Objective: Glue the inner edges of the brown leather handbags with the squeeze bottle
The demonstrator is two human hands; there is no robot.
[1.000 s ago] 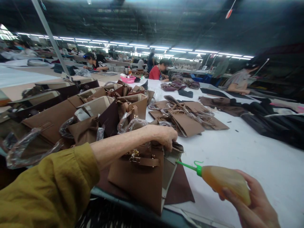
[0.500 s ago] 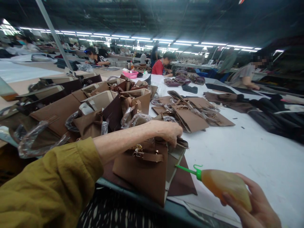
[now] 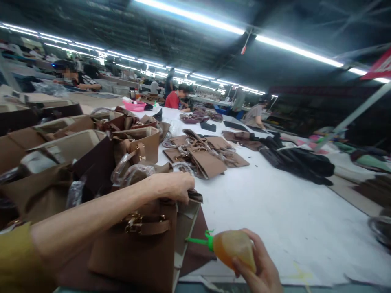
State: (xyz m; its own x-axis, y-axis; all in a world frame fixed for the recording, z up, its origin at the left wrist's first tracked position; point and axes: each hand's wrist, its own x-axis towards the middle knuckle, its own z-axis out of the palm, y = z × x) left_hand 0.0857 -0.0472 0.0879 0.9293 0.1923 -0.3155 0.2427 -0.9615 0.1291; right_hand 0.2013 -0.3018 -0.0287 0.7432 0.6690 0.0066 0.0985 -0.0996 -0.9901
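Observation:
My right hand [image 3: 259, 264] is wrapped round a squeeze bottle [image 3: 233, 249] of amber liquid with a green nozzle. The nozzle's thin tip reaches the open side edge of a brown handbag [image 3: 137, 252], though I cannot tell whether it touches. That bag stands at the table's front edge, with a buckled strap and gold hardware on its face. Over its top, my left hand [image 3: 180, 185] has its fingers closed on the upper edge of the bag's side. My left forearm hides part of the bag's top. A flat dark brown piece [image 3: 198, 244] lies beneath it.
Several brown handbags [image 3: 146, 142] with plastic-wrapped handles crowd the left. Flat bag pieces [image 3: 207, 158] lie in a pile further back on the white table [image 3: 275, 219]. Black material [image 3: 293, 160] lies at the right. A pink basin [image 3: 134, 105] and co-workers are at the back.
My view has swung to the right, so the scene sits further left. Both hands keep their holds, and the nozzle tip stays at the bag's side edge.

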